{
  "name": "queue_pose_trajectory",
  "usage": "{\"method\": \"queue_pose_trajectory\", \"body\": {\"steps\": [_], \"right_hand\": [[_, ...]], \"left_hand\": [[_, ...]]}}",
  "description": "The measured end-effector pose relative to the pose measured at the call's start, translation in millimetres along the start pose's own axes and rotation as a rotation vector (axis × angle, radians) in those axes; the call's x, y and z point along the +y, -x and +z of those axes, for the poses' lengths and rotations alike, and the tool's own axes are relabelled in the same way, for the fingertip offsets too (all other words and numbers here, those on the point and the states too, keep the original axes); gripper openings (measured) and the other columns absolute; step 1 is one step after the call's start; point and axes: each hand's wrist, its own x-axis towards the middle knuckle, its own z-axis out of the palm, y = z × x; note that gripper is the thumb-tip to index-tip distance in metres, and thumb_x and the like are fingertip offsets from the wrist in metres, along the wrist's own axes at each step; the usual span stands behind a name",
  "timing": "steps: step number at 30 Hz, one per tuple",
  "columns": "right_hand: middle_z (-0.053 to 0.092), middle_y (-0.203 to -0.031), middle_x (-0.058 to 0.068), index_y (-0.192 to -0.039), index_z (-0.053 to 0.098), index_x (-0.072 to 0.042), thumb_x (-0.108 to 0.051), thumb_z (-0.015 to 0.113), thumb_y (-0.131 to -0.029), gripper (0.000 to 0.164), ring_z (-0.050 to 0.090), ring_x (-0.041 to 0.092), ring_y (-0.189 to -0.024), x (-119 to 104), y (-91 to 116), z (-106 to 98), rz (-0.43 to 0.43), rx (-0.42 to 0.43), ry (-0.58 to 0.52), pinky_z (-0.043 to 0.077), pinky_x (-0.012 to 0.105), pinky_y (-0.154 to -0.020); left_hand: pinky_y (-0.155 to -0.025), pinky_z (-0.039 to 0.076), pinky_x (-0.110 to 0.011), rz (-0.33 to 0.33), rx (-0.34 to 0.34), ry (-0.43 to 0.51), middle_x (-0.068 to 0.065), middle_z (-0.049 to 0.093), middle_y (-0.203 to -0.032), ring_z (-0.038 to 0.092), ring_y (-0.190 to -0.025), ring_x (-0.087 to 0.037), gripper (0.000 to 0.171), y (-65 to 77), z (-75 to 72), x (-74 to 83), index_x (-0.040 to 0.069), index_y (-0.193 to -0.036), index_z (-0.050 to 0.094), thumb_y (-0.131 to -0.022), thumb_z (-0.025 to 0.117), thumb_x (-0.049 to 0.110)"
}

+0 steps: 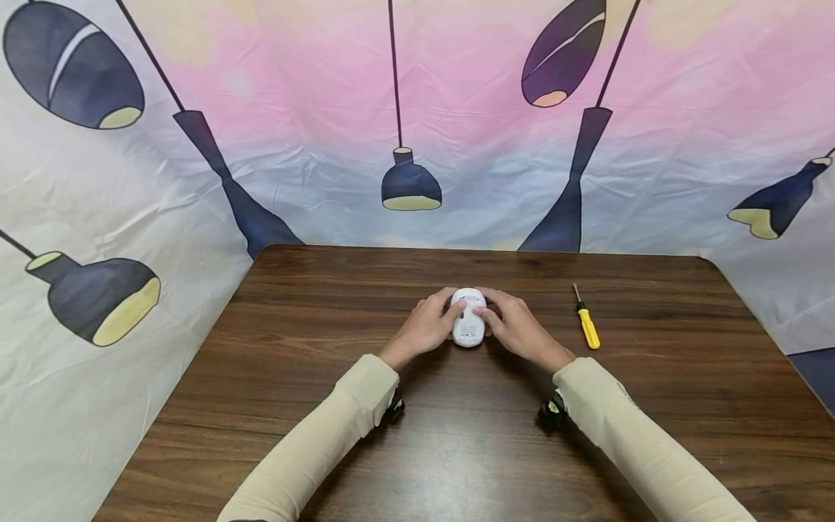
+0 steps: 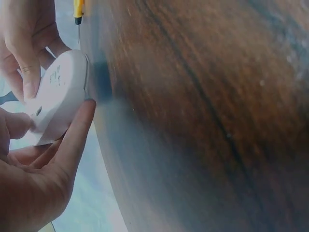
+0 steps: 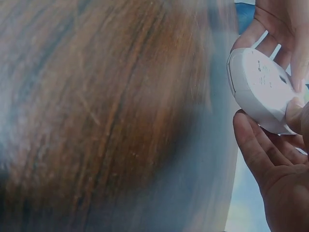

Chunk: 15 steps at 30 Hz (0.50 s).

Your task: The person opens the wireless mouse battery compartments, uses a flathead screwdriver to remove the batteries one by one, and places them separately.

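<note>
A white computer mouse (image 1: 468,330) is held underside up, with small print and a dark sensor hole showing. My left hand (image 1: 420,330) grips its left side, thumb on the underside and fingers along the edge. From the other side my right hand (image 1: 522,330) holds it the same way, its thumb pressing near the left thumb. In the left wrist view the mouse (image 2: 60,94) is raised off the tabletop, tilted between both hands. A thin seam runs round the shell of the mouse (image 3: 256,92) in the right wrist view.
To the right of the hands lies a screwdriver (image 1: 588,330) with a yellow handle, its metal shaft pointing to the far edge. The dark wood table (image 1: 313,304) ends at a cloth backdrop (image 1: 326,181) printed with lamps.
</note>
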Motion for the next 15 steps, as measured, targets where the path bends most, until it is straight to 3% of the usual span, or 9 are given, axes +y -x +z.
{"method": "queue_pose_trajectory", "body": {"steps": [7, 15], "right_hand": [[0.064, -0.124, 0.021, -0.147, 0.046, 0.003, -0.01, 0.059, -0.104, 0.047, 0.067, 0.018, -0.072, -1.9, 0.1, 1.8, 0.034, -0.016, -0.04, 0.062, 0.026, -0.058], [0.056, -0.137, 0.025, -0.146, 0.048, 0.004, -0.011, 0.065, -0.101, 0.051, 0.068, 0.024, -0.062, -5.4, -0.1, 2.8, 0.084, -0.046, -0.091, 0.063, 0.033, -0.055]], "left_hand": [[-0.064, 0.064, -0.034, -0.046, -0.032, 0.111, -0.01, 0.067, -0.107, 0.067, -0.074, -0.017, 0.042, 0.5, 1.0, -0.4, 0.008, -0.147, 0.049, -0.111, 0.042, 0.028], [-0.059, 0.065, -0.035, -0.099, -0.018, 0.182, -0.014, 0.066, -0.104, 0.066, -0.067, -0.018, 0.042, -1.3, 2.6, -2.8, 0.004, -0.144, 0.051, -0.111, 0.044, 0.027]]}}
